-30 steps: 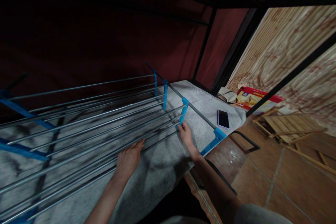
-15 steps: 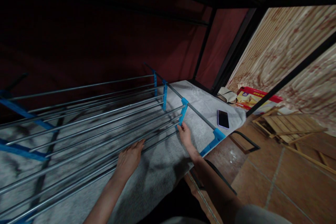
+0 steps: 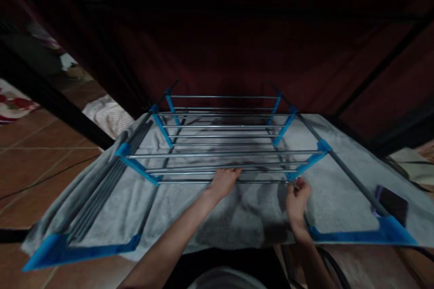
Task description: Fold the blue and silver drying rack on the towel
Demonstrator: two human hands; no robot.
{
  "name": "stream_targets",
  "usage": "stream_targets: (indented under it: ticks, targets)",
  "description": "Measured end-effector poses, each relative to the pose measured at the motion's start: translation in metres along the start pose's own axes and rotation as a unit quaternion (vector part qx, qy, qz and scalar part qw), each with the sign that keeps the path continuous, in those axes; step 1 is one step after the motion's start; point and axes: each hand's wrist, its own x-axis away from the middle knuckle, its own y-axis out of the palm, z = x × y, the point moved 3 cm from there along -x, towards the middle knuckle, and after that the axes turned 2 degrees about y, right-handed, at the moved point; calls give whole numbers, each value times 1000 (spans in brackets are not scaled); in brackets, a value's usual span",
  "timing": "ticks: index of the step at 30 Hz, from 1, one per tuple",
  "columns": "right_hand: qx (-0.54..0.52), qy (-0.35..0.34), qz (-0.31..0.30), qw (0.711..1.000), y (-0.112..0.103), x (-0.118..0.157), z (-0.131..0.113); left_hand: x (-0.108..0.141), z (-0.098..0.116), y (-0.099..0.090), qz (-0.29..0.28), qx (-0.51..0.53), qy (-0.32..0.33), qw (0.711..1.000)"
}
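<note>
A rack of grey metal rods joined by blue plastic brackets stands in front of me on a grey cloth. My left hand is closed over the near lower rods, around their middle; its fingertips are partly hidden. At the right end of the lowest rod, just below a blue bracket, my right hand has its fingers curled in a pinch on the rod end. Blue corner pieces lie at the front of the frame on both sides.
On the cloth at the right lies a phone, partly behind a side tube. Several loose-looking grey rods run along the left side. A dark post slants at the left over the tiled floor, and a dark red curtain hangs behind.
My view has swung left, so the whole rack now faces me and the phone is at the right edge. Both hands keep about the same places on the rack.
</note>
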Motion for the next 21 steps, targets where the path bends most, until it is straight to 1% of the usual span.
stream_targets:
  ticks: [2, 3, 5, 7, 9, 10, 12, 14, 16, 19, 20, 21]
  targets:
    - [-41, 41, -58, 997, 11, 14, 0, 5, -5, -1, 3, -5, -4, 1000]
    - [-78, 73, -106, 989, 19, 21, -3, 8, -7, -1, 5, -7, -5, 1000]
    - [-174, 145, -204, 952, 37, 35, -17, 14, -10, -1, 12, -10, -4, 1000]
    - [-281, 211, -250, 902, 52, 44, -35, 19, -12, -2, 25, -6, -3, 1000]
    - [-364, 257, -268, 854, 64, 46, -51, 22, -15, -3, 33, 1, -10, 999]
    - [-390, 277, -273, 835, 69, 46, -57, 23, -17, -4, 34, 3, -16, 999]
    - [-417, 306, -272, 812, 76, 45, -63, 27, -19, -6, 42, 2, -24, 999]
    - [-432, 322, -260, 801, 80, 43, -62, 35, -21, -7, 64, 1, -32, 997]
    - [-441, 329, -247, 798, 81, 42, -59, 51, -24, -4, 108, 6, -42, 993]
    - [-442, 331, -243, 798, 82, 42, -53, 91, -33, 6, 195, 31, -47, 979]
    - [-440, 331, -242, 799, 83, 42, -51, 108, -40, 9, 228, 44, -56, 971]
    - [-439, 331, -241, 800, 83, 42, -50, 124, -49, 12, 264, 57, -78, 960]
